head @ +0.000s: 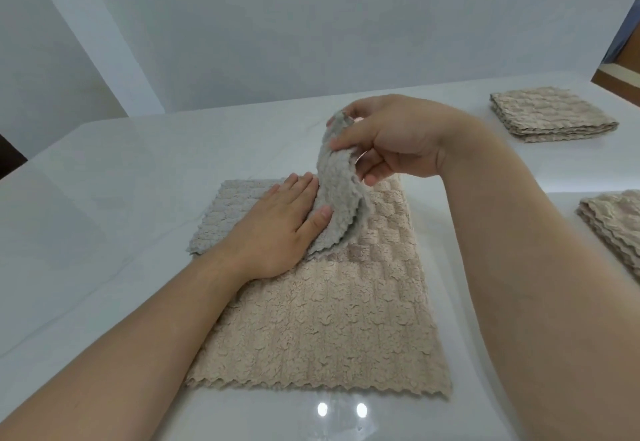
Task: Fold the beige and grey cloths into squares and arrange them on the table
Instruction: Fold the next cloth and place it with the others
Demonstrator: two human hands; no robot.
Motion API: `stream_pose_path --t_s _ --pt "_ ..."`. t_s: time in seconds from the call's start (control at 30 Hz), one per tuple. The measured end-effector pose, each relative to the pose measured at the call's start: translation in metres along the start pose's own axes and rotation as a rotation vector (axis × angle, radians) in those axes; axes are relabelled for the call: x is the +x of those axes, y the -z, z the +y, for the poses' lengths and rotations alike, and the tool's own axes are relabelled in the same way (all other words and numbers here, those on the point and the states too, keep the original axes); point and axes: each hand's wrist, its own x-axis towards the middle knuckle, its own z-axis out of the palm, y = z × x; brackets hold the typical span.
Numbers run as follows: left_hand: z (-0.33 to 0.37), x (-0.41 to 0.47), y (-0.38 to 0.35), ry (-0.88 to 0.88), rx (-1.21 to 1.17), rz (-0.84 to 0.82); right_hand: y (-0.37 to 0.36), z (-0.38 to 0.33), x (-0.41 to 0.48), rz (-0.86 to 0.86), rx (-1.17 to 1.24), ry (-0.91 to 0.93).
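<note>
A beige cloth [332,319] lies spread flat on the white table [104,198] in front of me. On its far left part rests a grey cloth [221,215], partly folded. My left hand [277,229] lies flat on the grey cloth, fingers together, pressing it down. My right hand [391,136] pinches the grey cloth's right edge and holds that flap up above the table, so the flap stands curved between both hands.
A stack of folded beige cloths [550,113] sits at the far right of the table. A second folded beige stack [616,229] lies at the right edge, partly cut off. A wall stands behind the table.
</note>
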Motion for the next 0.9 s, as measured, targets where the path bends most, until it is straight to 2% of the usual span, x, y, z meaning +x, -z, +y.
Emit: stream_pose_path --t_s 0.1,0.17,0.27,0.37,0.43,0.47,0.6,0.67,0.8,0.9 --pt "-0.007 0.002 -0.004 -0.022 -0.02 0.02 -0.006 -0.001 0.001 0.037 0.06 0.061" --pt "-0.006 0.003 0.001 -0.012 -0.128 0.009 -0.007 -0.001 0.002 0.061 0.077 0.089" --pt "-0.008 0.001 0.011 0.105 -0.607 0.05 -0.011 -0.002 0.004 0.098 0.145 0.11" --pt "-0.012 0.002 0.021 0.184 -1.019 0.258 -0.021 -0.004 0.007 0.125 0.228 0.103" --pt "-0.012 0.001 0.03 0.196 -1.199 0.404 -0.033 -0.004 0.012 0.12 0.247 0.101" --pt "-0.009 -0.001 0.036 0.2 -1.265 0.427 -0.039 -0.003 0.015 0.114 0.25 0.104" --pt "-0.005 -0.009 0.048 0.258 -1.57 0.284 -0.06 0.003 0.023 0.039 0.153 0.095" --pt "-0.006 -0.014 0.051 0.33 -1.56 0.228 -0.063 0.007 0.025 0.007 0.129 0.085" --pt "-0.019 -0.019 0.057 0.402 -1.352 0.19 -0.058 0.009 0.025 0.015 0.163 0.081" --pt "-0.029 -0.021 0.06 0.501 -1.274 0.197 -0.052 0.012 0.028 0.129 0.039 0.093"
